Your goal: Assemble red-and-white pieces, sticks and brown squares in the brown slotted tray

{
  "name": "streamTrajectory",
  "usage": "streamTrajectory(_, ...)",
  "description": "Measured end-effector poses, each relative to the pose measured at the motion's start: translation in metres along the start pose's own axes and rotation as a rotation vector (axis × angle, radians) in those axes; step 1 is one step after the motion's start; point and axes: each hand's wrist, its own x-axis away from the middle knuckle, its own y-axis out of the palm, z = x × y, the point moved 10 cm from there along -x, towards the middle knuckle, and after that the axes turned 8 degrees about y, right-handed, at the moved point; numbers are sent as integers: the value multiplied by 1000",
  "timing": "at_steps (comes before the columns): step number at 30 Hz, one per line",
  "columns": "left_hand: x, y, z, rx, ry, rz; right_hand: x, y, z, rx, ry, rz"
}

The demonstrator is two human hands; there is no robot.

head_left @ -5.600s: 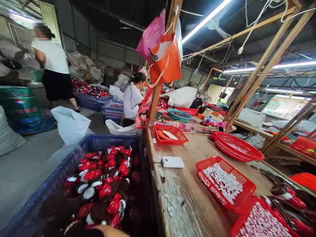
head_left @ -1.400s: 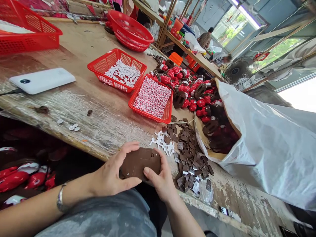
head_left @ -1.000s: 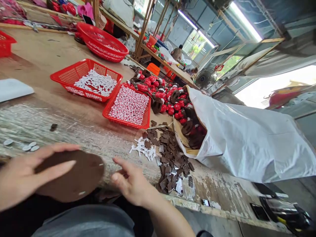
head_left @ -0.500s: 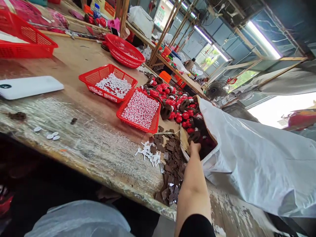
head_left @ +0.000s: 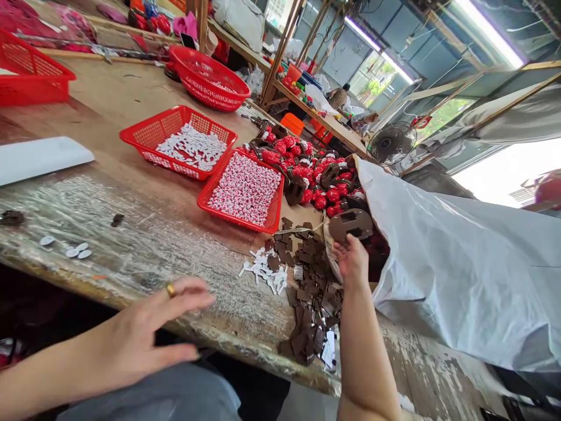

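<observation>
My right hand (head_left: 352,260) is at the mouth of a white woven sack (head_left: 442,245), its fingers on the lower edge of a flat brown plastic piece (head_left: 366,225) with a slot in it. The piece appears to be the underside of a red-and-brown plastic item like those behind it. Above the table's front edge, my left hand (head_left: 158,318) is open and holds nothing, thumb apart from the fingers, a ring on one of them. A heap of red-and-brown plastic items (head_left: 302,166) spills between the sack and the baskets.
Small brown flat pieces (head_left: 309,292) and white stick-like parts (head_left: 265,269) lie before the sack. Red baskets hold red-and-white beads (head_left: 248,190) and white parts (head_left: 193,146). A round red basket (head_left: 208,82) stands behind. A white object (head_left: 41,158) lies left. A fan (head_left: 391,143) stands farther back.
My left hand has come into view at the lower left, open. The right hand has drawn back slightly from the sack's mouth, bringing the brown slotted piece into plain sight.
</observation>
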Motion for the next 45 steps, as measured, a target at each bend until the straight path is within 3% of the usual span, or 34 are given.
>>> streamTrajectory(2,-28,7,13,-21,21,118,70,27,26,-41,118,-162)
streamTrajectory(4,-45,19,27,-42,61,183,156,69,64,-186,367,-485)
streamTrajectory(6,-49,28,32,-83,73,230,231,93,86,-221,501,-706)
streamTrajectory(8,-44,28,27,-108,48,273,271,100,79,-207,425,-860)
streamTrajectory(10,-35,23,15,-77,15,285,285,102,59,-22,246,-1078)
streamTrajectory(12,-25,21,3,18,2,231,273,101,39,262,60,-1219)
streamTrajectory(13,-21,22,-1,74,1,192,255,103,28,384,-33,-1200)
streamTrajectory(15,-13,24,-6,170,7,119,199,117,-5,534,-227,-958)
streamTrajectory(17,-9,24,-5,214,24,87,151,150,-28,692,-338,-721)
streamTrajectory(22,-10,22,4,216,64,-12,87,269,-16,860,-201,-669)
streamTrajectory(24,-9,19,4,245,54,-16,75,297,-4,843,-128,-678)
streamTrajectory(26,-7,17,1,271,37,10,66,310,5,783,-69,-668)
streamTrajectory(29,-2,18,-8,296,5,54,52,307,12,623,19,-636)
streamTrajectory(34,0,24,-17,363,1,100,39,279,12,220,235,-646)
streamTrajectory(39,-2,25,-18,327,-19,69,55,255,12,-136,439,-721)
streamTrajectory(45,-7,16,-14,274,-14,65,80,246,29,-371,649,-811)
